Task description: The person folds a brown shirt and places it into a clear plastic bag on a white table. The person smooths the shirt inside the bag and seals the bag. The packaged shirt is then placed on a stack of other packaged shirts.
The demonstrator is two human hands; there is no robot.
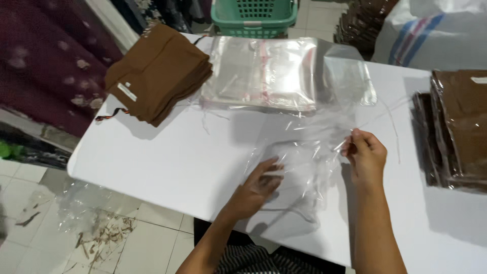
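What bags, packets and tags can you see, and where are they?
Clear plastic bag: held by both hands, crinkly, see-through.
Stack of clear bags: table's far side, flat, shiny.
Packed brown cloths: right edge, wrapped in plastic.
White tag: on the folded brown cloth pile, far left.

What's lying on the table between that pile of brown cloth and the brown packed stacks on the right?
In the head view, a stack of clear plastic bags lies between the folded brown cloth and the packed brown stacks.
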